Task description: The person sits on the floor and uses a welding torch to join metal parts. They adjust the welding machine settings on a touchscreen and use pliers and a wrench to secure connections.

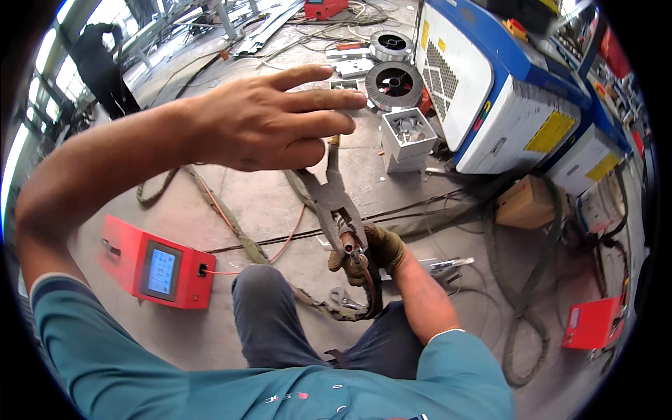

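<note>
My bare left hand point(276, 124) is raised in front of me, its back toward me. Several of its fingers stretch out to the right, while the lowest is bent in over the handles of metal pliers point(326, 199). The thumb and palm are hidden. The pliers point down toward me, handles spread, and their jaws are at the copper-coloured tip of a welding torch point(348, 246). Below, my right hand point(381, 250), in a brown work glove, is closed around the torch. A sleeved cable loops down from it between my knees, beside an adjustable wrench point(345, 299) on the floor.
A red unit with a lit screen point(161, 269) stands at left. Ahead right are wire spools point(394, 84), a white bin of metal parts point(411, 143) and a blue-white machine point(476, 91). Cables cross the floor near a cardboard box point(525, 203). A person point(103, 66) stands far left.
</note>
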A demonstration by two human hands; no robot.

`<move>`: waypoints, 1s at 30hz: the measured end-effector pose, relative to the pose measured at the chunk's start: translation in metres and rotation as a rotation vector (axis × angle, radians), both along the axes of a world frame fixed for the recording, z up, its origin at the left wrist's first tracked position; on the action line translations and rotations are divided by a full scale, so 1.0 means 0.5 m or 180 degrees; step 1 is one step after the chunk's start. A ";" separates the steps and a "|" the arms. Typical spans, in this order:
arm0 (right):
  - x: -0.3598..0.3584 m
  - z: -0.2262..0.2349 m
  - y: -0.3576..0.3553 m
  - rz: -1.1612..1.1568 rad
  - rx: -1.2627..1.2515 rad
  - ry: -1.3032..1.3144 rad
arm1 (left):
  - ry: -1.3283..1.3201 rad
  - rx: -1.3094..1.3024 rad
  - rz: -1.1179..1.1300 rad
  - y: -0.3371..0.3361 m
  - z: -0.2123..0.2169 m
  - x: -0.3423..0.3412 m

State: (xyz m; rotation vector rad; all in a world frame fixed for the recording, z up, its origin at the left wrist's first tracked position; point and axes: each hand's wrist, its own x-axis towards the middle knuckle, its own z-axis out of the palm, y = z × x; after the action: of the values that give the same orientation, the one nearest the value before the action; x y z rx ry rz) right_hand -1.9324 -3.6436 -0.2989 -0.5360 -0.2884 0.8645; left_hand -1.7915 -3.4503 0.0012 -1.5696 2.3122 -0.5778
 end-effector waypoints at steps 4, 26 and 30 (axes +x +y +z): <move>0.003 -0.056 0.017 -0.0301 0.0085 0.0005 | 0.0181 0.0027 0.0189 0.042 -0.014 -0.013; 0.008 -0.048 0.027 -0.0399 0.0265 -0.0034 | -0.0303 -0.0299 0.0277 0.018 -0.004 -0.017; 0.008 -0.044 0.021 -0.0198 0.0376 0.0143 | -0.0427 -0.0251 0.0327 0.010 0.005 -0.018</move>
State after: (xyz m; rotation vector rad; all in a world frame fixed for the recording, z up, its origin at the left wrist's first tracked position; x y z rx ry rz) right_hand -1.9282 -3.6331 -0.3212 -0.4132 -0.2784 0.7930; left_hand -1.8004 -3.4453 0.0038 -1.6210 2.1215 -0.7330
